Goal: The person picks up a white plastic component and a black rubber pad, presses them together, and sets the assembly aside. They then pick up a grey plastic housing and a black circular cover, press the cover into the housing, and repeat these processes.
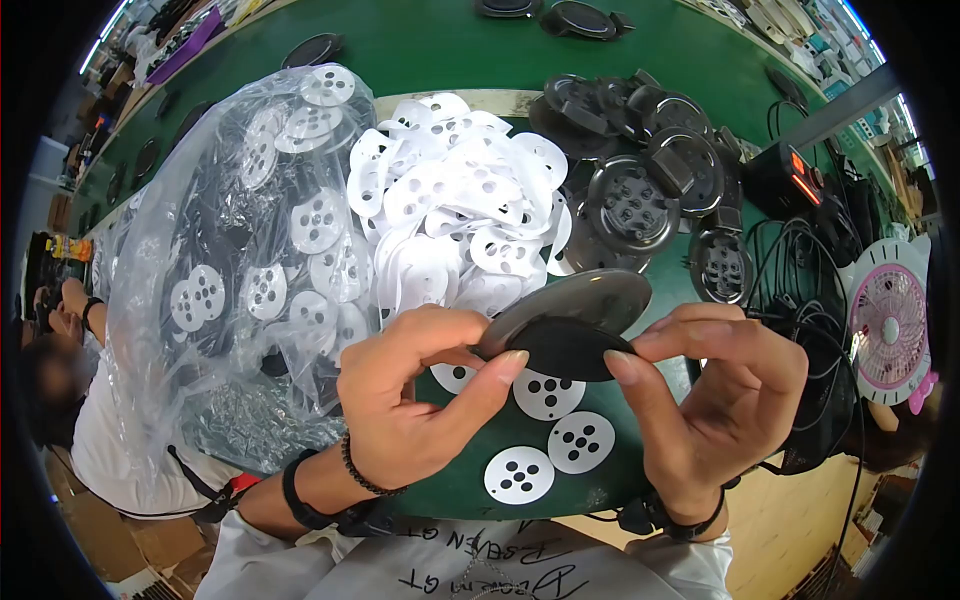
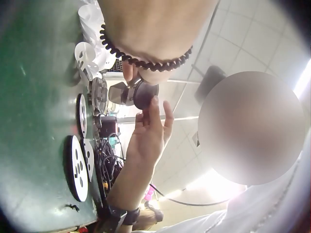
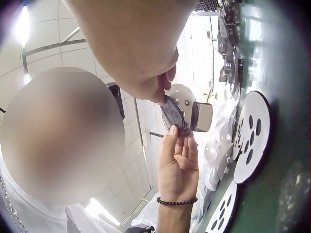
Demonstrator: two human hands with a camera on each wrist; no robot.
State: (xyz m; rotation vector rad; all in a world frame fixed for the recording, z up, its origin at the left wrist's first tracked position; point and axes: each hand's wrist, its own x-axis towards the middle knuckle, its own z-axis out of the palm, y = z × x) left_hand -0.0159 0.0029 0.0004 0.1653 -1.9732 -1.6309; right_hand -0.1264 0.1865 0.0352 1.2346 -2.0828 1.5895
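Observation:
In the head view, the left hand (image 1: 420, 395) and right hand (image 1: 725, 400) pinch opposite edges of a thin black disc (image 1: 570, 350) between thumb and fingers. A glossy dark round part (image 1: 600, 296) is held tilted just behind it. The right wrist view shows a pale, marked face on the disc (image 3: 172, 112) beside the round part (image 3: 182, 93), which has a block-like tab; the left thumb touches the disc's lower edge. Whether disc and part are joined, I cannot tell. Below the hands, white discs with black dots (image 1: 519, 475) lie on the green table (image 1: 430, 498).
White perforated discs (image 1: 460, 190) are heaped behind the hands. At left lies a clear plastic bag (image 1: 200, 250) with more discs. Dark round parts (image 1: 632, 205) are piled at back right, near a black device (image 1: 785, 180), cables (image 1: 800, 270) and a pink-and-white fan (image 1: 888, 315). Other people sit nearby.

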